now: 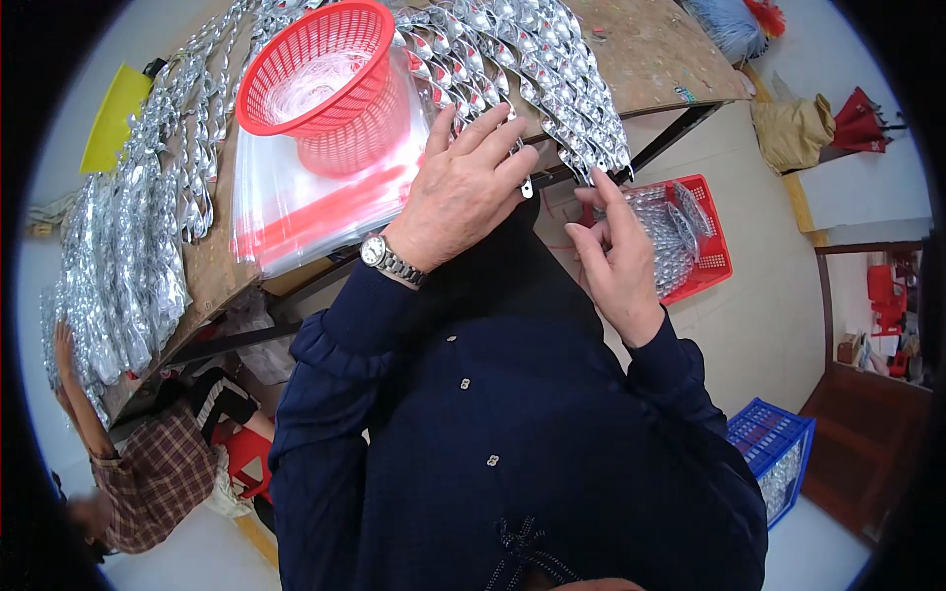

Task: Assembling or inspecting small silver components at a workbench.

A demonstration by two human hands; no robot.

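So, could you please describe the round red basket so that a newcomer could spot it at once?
Start at the wooden worktable covered in rows of shiny silver pieces. Near its front edge lies a stack of clear plastic bags with red strips, just beyond the left hand. The round red basket sits on that stack; unlike the rectangular red crate below, it is round.

Left hand (461, 202) flat on silver foil packs (532, 69), right hand (616, 256) fingering hanging ones

clear zip bags (296, 212) — red-striped stack | on table, under red basket (320, 74)
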